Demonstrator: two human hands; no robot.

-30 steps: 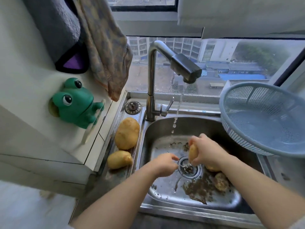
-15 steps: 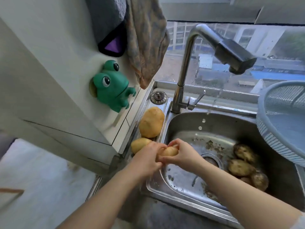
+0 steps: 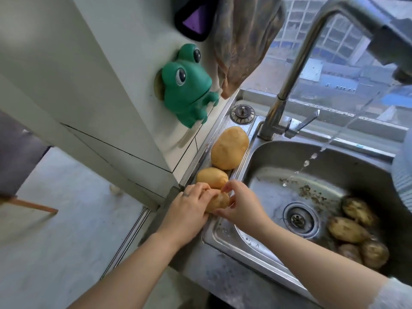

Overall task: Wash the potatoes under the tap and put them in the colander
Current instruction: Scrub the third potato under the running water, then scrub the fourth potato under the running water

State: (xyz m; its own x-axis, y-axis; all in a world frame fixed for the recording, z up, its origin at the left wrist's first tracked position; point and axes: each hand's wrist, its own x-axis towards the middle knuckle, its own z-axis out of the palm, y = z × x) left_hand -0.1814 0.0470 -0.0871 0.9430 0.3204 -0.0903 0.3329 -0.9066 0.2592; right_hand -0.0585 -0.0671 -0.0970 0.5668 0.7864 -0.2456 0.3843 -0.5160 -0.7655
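Gripping one small potato (image 3: pixel 219 202) between them, the left hand (image 3: pixel 189 210) and right hand (image 3: pixel 243 206) met over the front left corner of the sink (image 3: pixel 252 248) in the head view. The left hand's fingers curled round the potato's outer side and the right hand's fingertips pinched the side nearer the basin. Its skin looked rinsed and pale, so it was probably wet and slippery. It would be firm, light for its size and in no way fragile. A hold across the thick middle with whole fingers seemed safer than a fingertip pinch at the ends. On the ledge (image 3: pixel 201 159) along the left of the sink lay two clean potatoes (image 3: pixel 229 148), the big one toward the back and the smaller one just beside the hands. Inside the sink, right of the drain (image 3: pixel 298 217), four muddy potatoes (image 3: pixel 346 229) sat bunched together, touching, with grit (image 3: pixel 312 192) scattered on the basin floor behind the drain. The tap (image 3: pixel 296 63) rose from the back left corner of the sink, and a thin stream of water (image 3: pixel 312 157) fell into the back of the basin, well apart from both hands. Of the colander (image 3: pixel 403 181) only a strip of pale ribbed wall showed at the right of the sink. Its inside was out of view, so what it held could not be told. With the washed ones on the ledge, loading the colander looked to be a step not yet done.
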